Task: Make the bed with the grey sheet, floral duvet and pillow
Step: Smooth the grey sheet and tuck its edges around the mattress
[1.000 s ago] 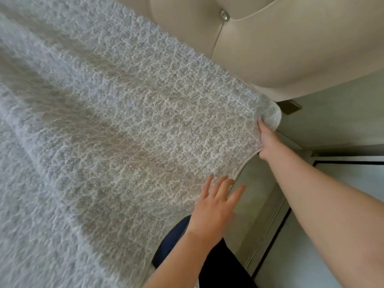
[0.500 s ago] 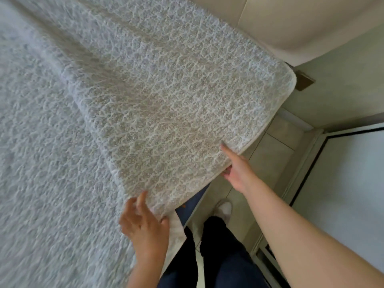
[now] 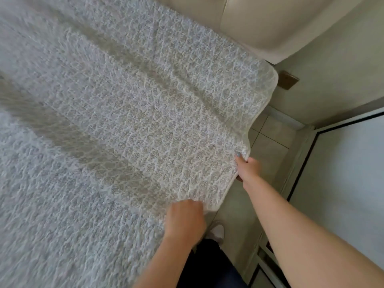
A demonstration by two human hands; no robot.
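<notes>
The duvet (image 3: 145,132) covers the bed across the left and centre of the view, with long creases running diagonally; its far corner lies rounded just beside the cream headboard (image 3: 249,28) at the upper right; from that corner the hem runs in a wavy line toward the person, standing out over the tiled floor (image 3: 270,142). Open room is a narrow strip of floor along the bed's side; a wall (image 3: 332,59) closes its far end, with a small brown plate (image 3: 288,80) just past the duvet's corner; a pale panel (image 3: 353,183) with a dark frame bounds the strip on the right. The person's shoe (image 3: 217,230) and dark trouser leg (image 3: 209,262) stand in that strip, close against the bed.

The right hand (image 3: 248,168) pinches the hem partway along; its thumb, nail painted pale, lies on top of the fabric and the rest of the hand is under the edge, so the hem lifts there. The left hand (image 3: 185,219) is nearer the person, at the nearest visible end of the hem; its fingers (image 3: 187,204) are curled tightly into the duvet, knuckles up, tips hidden in the fabric; the duvet bunches slightly at them. Between the two hands the hem runs taut.
</notes>
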